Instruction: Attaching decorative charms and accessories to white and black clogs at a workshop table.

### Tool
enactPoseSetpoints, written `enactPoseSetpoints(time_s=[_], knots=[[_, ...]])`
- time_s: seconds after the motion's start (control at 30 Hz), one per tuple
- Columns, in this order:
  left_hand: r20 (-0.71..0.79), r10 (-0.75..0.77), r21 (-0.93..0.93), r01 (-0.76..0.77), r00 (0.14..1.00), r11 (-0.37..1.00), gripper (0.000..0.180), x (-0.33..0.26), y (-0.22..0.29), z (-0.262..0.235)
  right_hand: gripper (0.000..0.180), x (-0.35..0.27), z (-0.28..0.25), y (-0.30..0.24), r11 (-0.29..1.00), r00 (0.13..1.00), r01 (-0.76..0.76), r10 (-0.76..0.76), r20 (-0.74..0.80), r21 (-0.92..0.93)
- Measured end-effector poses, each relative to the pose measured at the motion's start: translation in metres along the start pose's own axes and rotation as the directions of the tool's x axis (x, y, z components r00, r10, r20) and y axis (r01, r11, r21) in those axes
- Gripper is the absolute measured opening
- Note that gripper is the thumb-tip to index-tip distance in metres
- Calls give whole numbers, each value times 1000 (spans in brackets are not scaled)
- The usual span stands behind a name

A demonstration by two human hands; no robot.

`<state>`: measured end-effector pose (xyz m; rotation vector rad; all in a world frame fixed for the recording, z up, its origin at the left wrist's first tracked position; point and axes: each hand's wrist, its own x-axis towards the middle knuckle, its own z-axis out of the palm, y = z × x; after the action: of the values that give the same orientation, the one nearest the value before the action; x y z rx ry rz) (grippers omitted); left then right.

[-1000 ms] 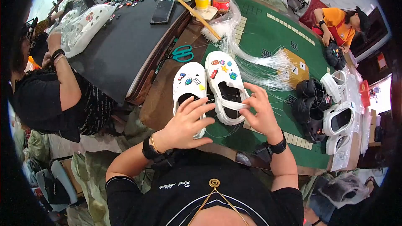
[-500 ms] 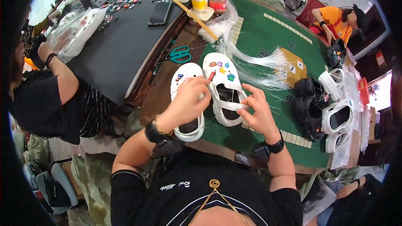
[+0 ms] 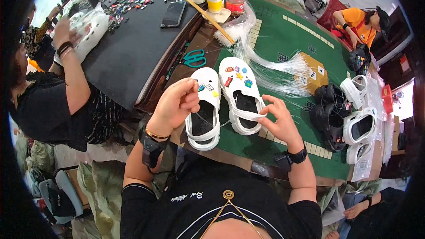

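- Head view, only one I have: my left hand (image 3: 175, 106) is lifted over the left white clog (image 3: 204, 108), fingers curled shut with thumb and forefinger pinched together. Whatever is in the pinch is too small for me to make out; possibly a thin clear strand.
- My right hand (image 3: 279, 121) has fingers spread, fingertips touching the heel strap of the right white clog (image 3: 241, 94). Resting on it, not clamped.
- Both clogs lie side by side, toes pointing away from me, on the near edge of the green mat (image 3: 287, 44).
- Progress, my read: right clog carries several coloured charms (image 3: 237, 76) on its toe; left clog shows only a couple near the toe, partly hidden by my hand. So right one looks mostly dressed, left one partly. The pair looks not yet finished.
- Bundle of clear plastic strands (image 3: 274, 68) fans across the mat just beyond the clogs, beside a brown box (image 3: 316, 73).
- Teal scissors (image 3: 195, 57) sit left of the clogs, untouched.
- More white and black clogs (image 3: 343, 110) are piled at the right.
- Another person in black (image 3: 57, 106) on my left handles a clear bag (image 3: 90, 24) over the dark table (image 3: 133, 48).
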<state>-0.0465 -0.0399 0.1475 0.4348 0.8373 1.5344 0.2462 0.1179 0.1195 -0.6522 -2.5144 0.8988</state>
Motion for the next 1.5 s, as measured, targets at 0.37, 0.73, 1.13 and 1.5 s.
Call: enactPoseSetpoints(time_s=[0.37, 0.73, 1.13, 1.5], knots=[[-142, 63, 161, -40, 988, 986, 18, -20, -24, -34, 22, 38, -13, -13, 998, 998, 47, -46, 33, -40], [-189, 267, 561, -119, 945, 819, 15, -33, -35, -37, 18, 83, -13, -37, 965, 973, 210, -191, 126, -158], [463, 354, 871, -344, 813, -349, 2, -39, -43, -6, 16, 61, -20, -27, 981, 989, 142, -135, 57, -135], [558, 12, 741, -493, 829, -456, 4, -23, -55, 2, 11, 0, -39, 62, 922, 921, -369, 345, -181, -121]])
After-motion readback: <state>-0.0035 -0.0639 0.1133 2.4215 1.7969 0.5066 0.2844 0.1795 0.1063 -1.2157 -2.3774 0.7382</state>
